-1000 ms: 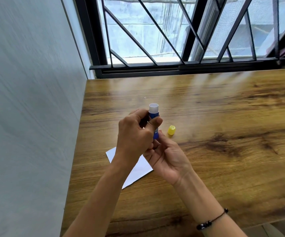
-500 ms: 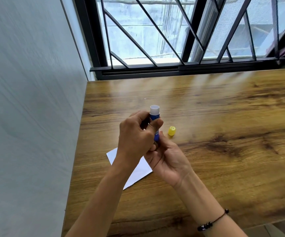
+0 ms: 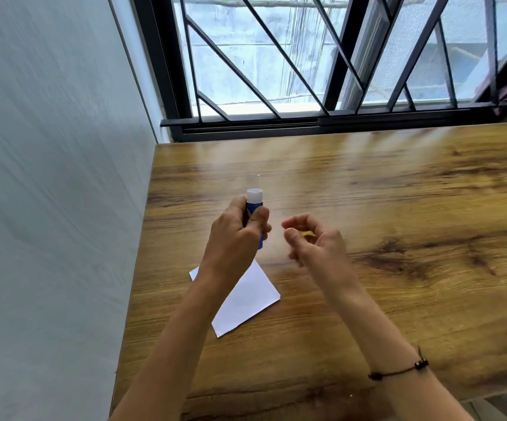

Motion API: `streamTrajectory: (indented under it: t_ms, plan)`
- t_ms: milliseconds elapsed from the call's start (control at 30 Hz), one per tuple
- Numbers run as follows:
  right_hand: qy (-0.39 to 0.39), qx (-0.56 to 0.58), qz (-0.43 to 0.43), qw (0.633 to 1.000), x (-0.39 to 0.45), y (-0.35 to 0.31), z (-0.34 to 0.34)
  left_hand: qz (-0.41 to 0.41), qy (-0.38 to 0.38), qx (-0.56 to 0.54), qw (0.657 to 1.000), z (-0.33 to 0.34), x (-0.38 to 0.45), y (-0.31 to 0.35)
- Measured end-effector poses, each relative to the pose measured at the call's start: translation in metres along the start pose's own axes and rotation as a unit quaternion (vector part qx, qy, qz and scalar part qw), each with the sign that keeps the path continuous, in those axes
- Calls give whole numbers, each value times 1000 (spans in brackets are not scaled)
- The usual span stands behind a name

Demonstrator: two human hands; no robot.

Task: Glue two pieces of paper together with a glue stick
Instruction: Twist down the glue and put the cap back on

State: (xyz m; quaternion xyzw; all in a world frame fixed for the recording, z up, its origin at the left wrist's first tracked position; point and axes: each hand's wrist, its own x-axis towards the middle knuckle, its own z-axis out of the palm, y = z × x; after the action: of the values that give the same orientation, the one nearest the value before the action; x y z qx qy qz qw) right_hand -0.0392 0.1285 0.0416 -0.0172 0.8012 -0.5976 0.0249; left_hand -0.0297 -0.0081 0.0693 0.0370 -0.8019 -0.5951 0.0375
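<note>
Fingers [image 3: 253, 218] of the left hand [image 3: 234, 238] wrap snugly round the blue barrel of the glue stick [image 3: 255, 208], holding it upright near the centre of the frame with its white open end on top. Kept that way, the glue end stays clear of the wood and of the hand until it is wanted.

Just to the right, the right hand [image 3: 316, 244] hovers half-curled, its fingers loosely bent. A bit of yellow shows among them, most likely the yellow cap [image 3: 307, 233], but motion blur keeps me from telling whether it is pinched or merely lying beneath the hand.

Below the hands, the white paper [image 3: 246, 299] lies flat on the wooden surface [image 3: 398, 208], partly hidden by the left forearm; I cannot tell whether it is one sheet or two stacked. It sits close, so the stick needs only to tip down to it. Gluing looks not yet begun.
</note>
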Motion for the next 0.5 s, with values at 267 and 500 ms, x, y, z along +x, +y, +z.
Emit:
streamTrajectory:
  t_ms: [267, 500]
  plan:
    - [-42, -418, -96, 903, 42, 27, -19, -16, 9, 96, 995, -2, 1, -12]
    - [21, -255, -135, 957, 35, 24, -16, -16, 8, 106, 994, -5, 0, -13]
